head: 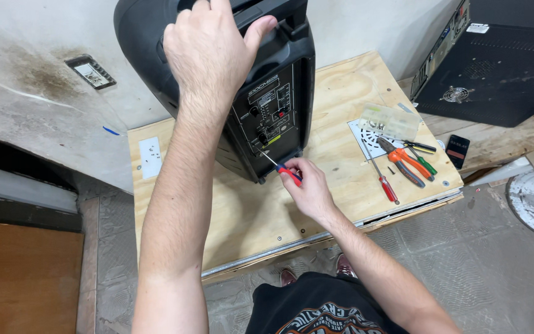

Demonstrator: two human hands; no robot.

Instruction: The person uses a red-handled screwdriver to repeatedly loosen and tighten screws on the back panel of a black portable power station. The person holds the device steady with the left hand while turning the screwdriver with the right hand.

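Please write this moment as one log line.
left hand: grips speaker top | right hand: holds screwdriver, tip at speaker's control panel | pliers on plywood table

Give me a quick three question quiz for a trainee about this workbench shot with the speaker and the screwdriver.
1. True or false: the left hand grips the top of the black speaker.
2. Which tool does the right hand hold against the speaker's rear panel?
A. orange-handled pliers
B. screwdriver with a red and blue handle
C. hammer
3. Fill in: the spare tools lie on the plywood bench to the ___ of the speaker.

Key
1. True: it clasps the top handle area.
2. B: the screwdriver has its tip at the panel's lower part; the pliers lie unused beside a red-handled screwdriver.
3. right
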